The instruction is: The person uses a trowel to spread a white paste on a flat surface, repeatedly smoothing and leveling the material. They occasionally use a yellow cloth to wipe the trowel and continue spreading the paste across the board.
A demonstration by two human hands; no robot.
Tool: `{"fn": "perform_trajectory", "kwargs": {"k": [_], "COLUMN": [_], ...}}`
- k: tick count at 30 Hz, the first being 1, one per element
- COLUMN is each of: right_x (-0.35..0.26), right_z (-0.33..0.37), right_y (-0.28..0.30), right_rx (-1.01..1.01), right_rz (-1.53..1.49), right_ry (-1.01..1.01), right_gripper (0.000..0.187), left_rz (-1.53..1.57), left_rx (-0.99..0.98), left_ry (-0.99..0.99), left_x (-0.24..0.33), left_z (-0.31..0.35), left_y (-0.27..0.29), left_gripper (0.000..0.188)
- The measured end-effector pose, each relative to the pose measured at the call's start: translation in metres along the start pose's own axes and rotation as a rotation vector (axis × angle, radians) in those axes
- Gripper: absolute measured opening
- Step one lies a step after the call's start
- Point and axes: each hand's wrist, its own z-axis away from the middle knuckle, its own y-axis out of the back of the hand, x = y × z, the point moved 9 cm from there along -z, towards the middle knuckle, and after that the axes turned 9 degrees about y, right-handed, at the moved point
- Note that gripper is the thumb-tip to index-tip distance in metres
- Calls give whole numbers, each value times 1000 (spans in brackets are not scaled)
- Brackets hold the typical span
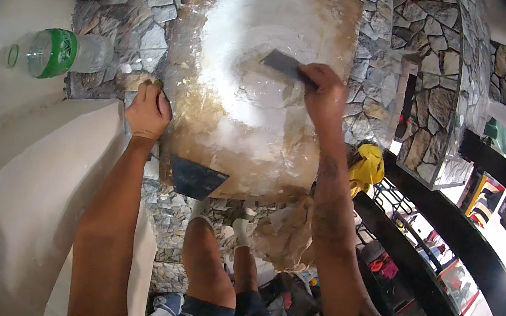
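Observation:
My right hand (325, 90) grips a dark, flat rectangular scraper (283, 64) over a wide patch of white powder (239, 32). The powder lies in a rough ring, thinner and scraped toward the middle, on a worn brown board (189, 125). Beside the board's left edge rests my left hand (147, 111), its fingers curled; whatever they hold, if anything, is hidden. A second dark flat plate (197, 178), like a scraper blade, lies at the board's near left corner.
A clear plastic bottle with a green label (62, 54) lies left on a stone-patterned surface (146, 18). Crumpled brown paper (287, 235) is below the board, near my legs. On the right, a yellow cloth or bag (367, 166) sits by black rails (438, 277).

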Motion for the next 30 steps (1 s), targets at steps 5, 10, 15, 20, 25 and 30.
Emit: {"fn": "perform_trajectory", "kwargs": {"k": [5, 10, 15, 20, 25, 30], "right_x": [-23, -20, 4, -12, -25, -18], "right_z": [28, 13, 15, 33, 33, 37], "right_y": [-1, 18, 15, -1, 19, 26], "right_rx": [-65, -20, 68, -59, 3, 47], "right_rz": [-30, -101, -55, 32, 8, -62], "right_ry": [-30, -22, -122, -98, -89, -206], "right_gripper": [29, 28, 24, 27, 26, 14], "left_rz": [-26, -24, -31, -54, -26, 14], "left_rx": [-21, 24, 27, -11, 0, 81], "left_ry": [-1, -31, -23, 2, -10, -65], "left_x": [-5, -3, 0, -7, -5, 6], "left_z": [0, 2, 1, 1, 1, 0], "left_y": [1, 1, 0, -3, -1, 9], "left_gripper": [12, 13, 15, 14, 12, 13]}}
